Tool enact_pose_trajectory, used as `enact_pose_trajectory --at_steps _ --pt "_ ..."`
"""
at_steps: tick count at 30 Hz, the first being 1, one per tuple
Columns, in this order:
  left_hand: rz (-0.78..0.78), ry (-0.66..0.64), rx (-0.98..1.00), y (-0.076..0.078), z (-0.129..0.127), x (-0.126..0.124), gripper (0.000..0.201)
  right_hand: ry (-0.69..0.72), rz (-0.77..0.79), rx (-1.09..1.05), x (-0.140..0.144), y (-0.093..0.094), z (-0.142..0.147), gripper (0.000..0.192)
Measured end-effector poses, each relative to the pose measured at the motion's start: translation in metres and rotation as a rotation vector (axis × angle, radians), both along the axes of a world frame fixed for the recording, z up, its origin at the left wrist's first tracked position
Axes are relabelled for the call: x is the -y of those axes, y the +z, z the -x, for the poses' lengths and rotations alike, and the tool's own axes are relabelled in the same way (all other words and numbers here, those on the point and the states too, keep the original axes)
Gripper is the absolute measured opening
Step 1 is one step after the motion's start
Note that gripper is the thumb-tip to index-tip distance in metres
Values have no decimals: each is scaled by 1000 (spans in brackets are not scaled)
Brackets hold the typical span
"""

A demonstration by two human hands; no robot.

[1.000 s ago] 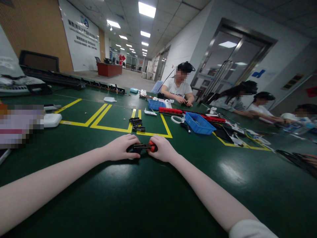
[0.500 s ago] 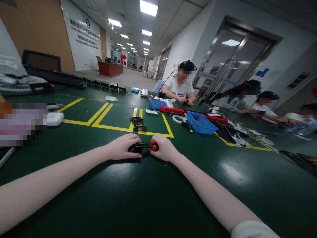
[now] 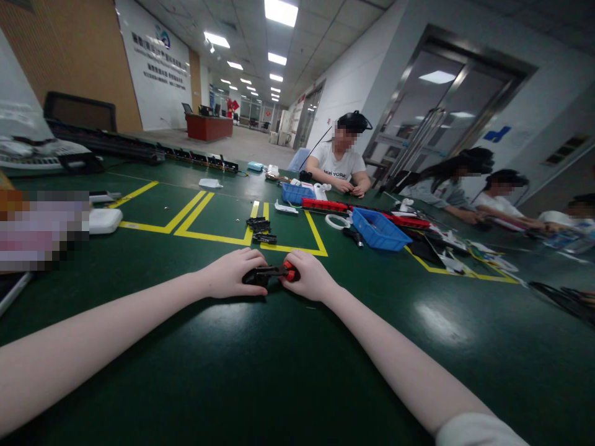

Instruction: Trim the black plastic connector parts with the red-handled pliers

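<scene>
On the dark green desk (image 3: pixel 297 371), just short of the yellow tape lines, the left hand (image 3: pixel 230 274) clamps a small black plastic part (image 3: pixel 258 276) while the right hand (image 3: pixel 310 277) grips a red-handled tool (image 3: pixel 289 271) against it. The part looks light, stiff and easily slipped; best held by its sides.

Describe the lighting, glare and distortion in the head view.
Head view: ceiling panels light the room evenly; their glare shows as pale patches on the glossy dark green table; wide-angle bending curves walls and forearms; left hand and right hand are sharp on the small black and red tool.
</scene>
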State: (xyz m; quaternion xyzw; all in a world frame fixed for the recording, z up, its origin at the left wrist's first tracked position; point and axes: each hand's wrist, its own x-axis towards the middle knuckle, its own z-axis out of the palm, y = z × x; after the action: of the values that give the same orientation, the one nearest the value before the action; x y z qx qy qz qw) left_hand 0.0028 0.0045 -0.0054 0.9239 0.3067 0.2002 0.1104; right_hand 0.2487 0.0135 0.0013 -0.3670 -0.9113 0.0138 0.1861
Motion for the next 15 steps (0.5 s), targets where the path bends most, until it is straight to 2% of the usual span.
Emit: enact_pose_trajectory --at_steps 15 --pt "7 -6 16 1 0 1 46 0 4 2 -1 0 0 19"
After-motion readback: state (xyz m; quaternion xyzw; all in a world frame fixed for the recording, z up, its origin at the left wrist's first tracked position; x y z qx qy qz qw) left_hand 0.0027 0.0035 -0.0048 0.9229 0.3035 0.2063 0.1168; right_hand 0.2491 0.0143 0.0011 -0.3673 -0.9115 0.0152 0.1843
